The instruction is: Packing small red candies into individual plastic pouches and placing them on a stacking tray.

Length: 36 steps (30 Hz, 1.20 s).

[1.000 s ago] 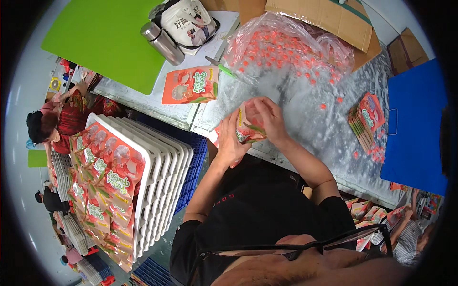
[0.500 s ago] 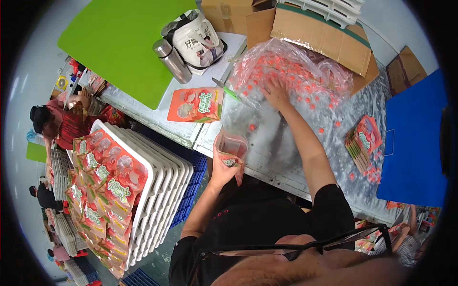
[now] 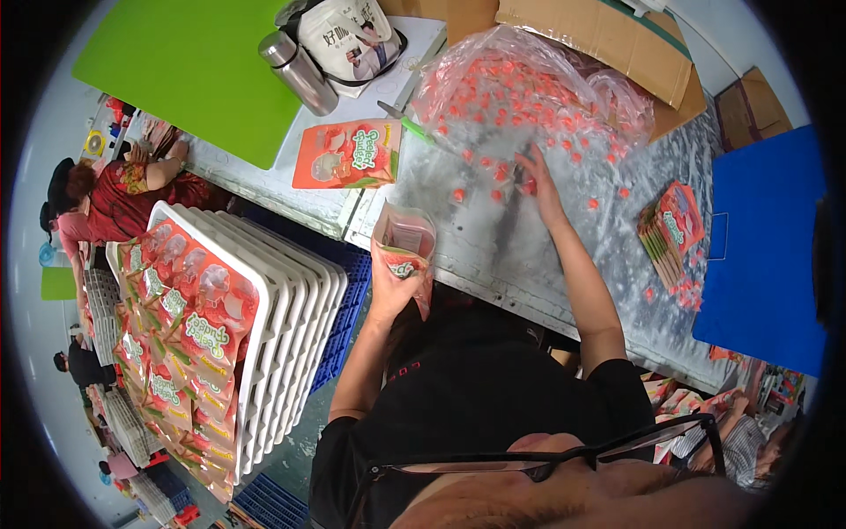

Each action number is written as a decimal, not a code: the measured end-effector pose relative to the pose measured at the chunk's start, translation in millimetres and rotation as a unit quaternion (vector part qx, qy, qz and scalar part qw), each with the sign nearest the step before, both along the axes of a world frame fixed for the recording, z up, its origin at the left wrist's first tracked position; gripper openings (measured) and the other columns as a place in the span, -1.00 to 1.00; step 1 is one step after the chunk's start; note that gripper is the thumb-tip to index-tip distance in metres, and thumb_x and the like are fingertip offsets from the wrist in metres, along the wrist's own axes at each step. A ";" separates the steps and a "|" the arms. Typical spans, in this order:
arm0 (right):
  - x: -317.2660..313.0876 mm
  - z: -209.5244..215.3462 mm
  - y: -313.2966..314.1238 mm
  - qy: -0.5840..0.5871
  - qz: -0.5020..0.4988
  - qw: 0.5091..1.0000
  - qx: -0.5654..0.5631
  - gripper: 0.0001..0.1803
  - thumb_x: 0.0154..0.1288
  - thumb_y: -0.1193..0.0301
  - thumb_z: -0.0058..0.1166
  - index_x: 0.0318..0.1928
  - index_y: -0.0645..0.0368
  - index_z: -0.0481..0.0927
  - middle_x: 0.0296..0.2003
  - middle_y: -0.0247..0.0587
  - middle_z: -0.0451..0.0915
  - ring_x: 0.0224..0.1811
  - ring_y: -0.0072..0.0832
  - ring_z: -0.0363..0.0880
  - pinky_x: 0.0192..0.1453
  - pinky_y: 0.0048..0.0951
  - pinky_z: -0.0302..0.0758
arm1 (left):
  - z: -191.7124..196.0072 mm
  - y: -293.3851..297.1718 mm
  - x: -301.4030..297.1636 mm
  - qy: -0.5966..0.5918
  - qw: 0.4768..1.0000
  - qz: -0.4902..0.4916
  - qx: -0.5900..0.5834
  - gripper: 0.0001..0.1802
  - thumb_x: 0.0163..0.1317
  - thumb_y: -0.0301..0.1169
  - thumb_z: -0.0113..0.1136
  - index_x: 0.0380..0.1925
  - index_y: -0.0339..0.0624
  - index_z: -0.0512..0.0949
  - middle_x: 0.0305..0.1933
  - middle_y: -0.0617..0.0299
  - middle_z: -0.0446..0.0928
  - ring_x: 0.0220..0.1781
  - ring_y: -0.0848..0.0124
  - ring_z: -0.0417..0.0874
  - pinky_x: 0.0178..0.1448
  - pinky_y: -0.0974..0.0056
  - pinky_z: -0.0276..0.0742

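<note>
My left hand (image 3: 394,286) is wrapped round a red and pink printed pouch (image 3: 407,231). The pouch is upright at the table's near edge, its mouth spread apart at the top. My right hand (image 3: 545,187) is low over the metal tabletop (image 3: 493,256), fingers stretched out beside a few loose pink-red wrapped pieces (image 3: 499,172). Just beyond it, a large heap of the same pieces (image 3: 502,84) spills out of a clear plastic bag (image 3: 432,88). A flat printed pouch (image 3: 344,154) lies on the table left of the heap, near a green-handled knife (image 3: 407,123).
A steel flask (image 3: 300,75) and a white bag (image 3: 352,48) stand at the far left by a green board (image 3: 194,79). Stacked white trays (image 3: 291,344) hold filled pouches on my left. A bundle of pouches (image 3: 671,234) and a blue panel (image 3: 762,247) are right. Co-workers sit left.
My right hand has drawn back from the heap toward me and right, and several loose pieces now lie nearer on the tabletop. The left hand still holds the pouch; the view has shifted slightly.
</note>
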State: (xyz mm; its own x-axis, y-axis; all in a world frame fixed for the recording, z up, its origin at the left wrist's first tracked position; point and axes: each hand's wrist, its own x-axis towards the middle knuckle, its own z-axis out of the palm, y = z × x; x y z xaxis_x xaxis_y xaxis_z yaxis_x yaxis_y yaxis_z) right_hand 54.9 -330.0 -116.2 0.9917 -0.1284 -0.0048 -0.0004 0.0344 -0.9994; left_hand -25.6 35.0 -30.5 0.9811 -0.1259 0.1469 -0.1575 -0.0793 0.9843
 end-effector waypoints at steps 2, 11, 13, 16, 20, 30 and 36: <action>-8.3 1.7 -14.1 0.005 -0.022 1.000 0.001 -0.19 0.67 -0.21 -0.43 0.62 0.06 0.27 0.53 -0.26 0.39 0.65 -0.31 0.14 0.56 -0.21 0.23 | -2.8 1.7 -0.1 0.015 1.000 -0.006 -0.007 0.05 -0.05 -0.66 0.36 0.50 -0.31 0.10 0.19 0.06 0.47 0.13 0.36 0.59 0.26 0.23 0.54; 12.3 -3.4 -4.7 -0.115 0.017 0.922 -0.369 -0.30 0.58 -0.03 -0.07 0.59 -0.03 0.33 0.56 -0.17 0.35 0.64 -0.10 0.16 0.70 0.04 -0.05 | -1.1 2.6 -3.8 0.058 0.998 -0.005 -0.039 0.04 -0.03 -0.63 0.43 0.49 -0.30 0.11 0.19 0.07 0.47 0.15 0.34 0.59 0.27 0.21 0.54; 20.1 -0.1 10.5 -0.094 0.033 0.875 -0.474 -0.32 0.54 -0.02 0.02 0.57 -0.13 0.36 0.56 -0.22 0.34 0.65 -0.07 0.13 0.71 0.18 -0.13 | -4.4 4.8 -4.0 0.050 0.998 -0.003 -0.034 0.04 -0.03 -0.63 0.43 0.49 -0.31 0.12 0.20 0.06 0.47 0.16 0.34 0.58 0.28 0.21 0.53; 21.1 27.9 33.6 -0.036 0.078 0.820 -0.566 -0.33 0.49 -0.06 0.11 0.54 -0.29 0.41 0.59 -0.37 0.30 0.67 -0.09 0.07 0.68 0.38 -0.21 | -12.1 9.4 -2.6 0.033 0.999 -0.002 -0.015 0.04 -0.04 -0.63 0.43 0.49 -0.31 0.12 0.21 0.06 0.46 0.17 0.35 0.57 0.29 0.22 0.52; 7.5 26.9 37.9 -0.047 0.125 0.799 -0.586 -0.36 0.49 -0.06 0.10 0.52 -0.32 0.43 0.58 -0.42 0.30 0.67 -0.08 0.06 0.67 0.44 -0.23 | -7.4 6.5 -4.8 0.037 0.999 -0.001 -0.025 0.02 -0.04 -0.63 0.43 0.47 -0.32 0.14 0.20 0.06 0.46 0.17 0.35 0.58 0.29 0.23 0.53; -42.2 36.3 -9.8 0.022 0.049 0.996 -0.070 -0.36 0.50 0.17 0.12 0.54 -0.12 0.41 0.61 -0.24 0.24 0.66 -0.04 0.08 0.72 0.04 -0.08 | -6.3 -0.4 -7.1 0.059 0.998 -0.019 -0.013 -0.08 0.07 -0.65 0.45 0.43 -0.30 0.18 0.23 0.06 0.47 0.22 0.31 0.56 0.32 0.19 0.51; -31.1 34.6 38.6 -0.145 0.137 0.786 -0.585 -0.31 0.37 0.09 0.26 0.45 0.01 0.49 0.55 -0.27 0.32 0.63 0.08 0.09 0.62 0.33 0.05 | -8.7 2.6 -2.5 0.060 0.997 -0.014 -0.041 -0.12 0.07 -0.63 0.45 0.38 -0.30 0.20 0.19 0.06 0.50 0.13 0.35 0.61 0.20 0.21 0.59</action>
State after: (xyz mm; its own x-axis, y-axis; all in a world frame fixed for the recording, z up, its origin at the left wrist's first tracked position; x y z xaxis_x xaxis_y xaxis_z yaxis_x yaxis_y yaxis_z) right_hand 23.8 -291.4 -81.7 0.9206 0.3420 0.1886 0.3861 -0.8697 -0.3075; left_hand -28.1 37.6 -39.1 0.9884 -0.1468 0.0394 -0.0391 0.0049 0.9992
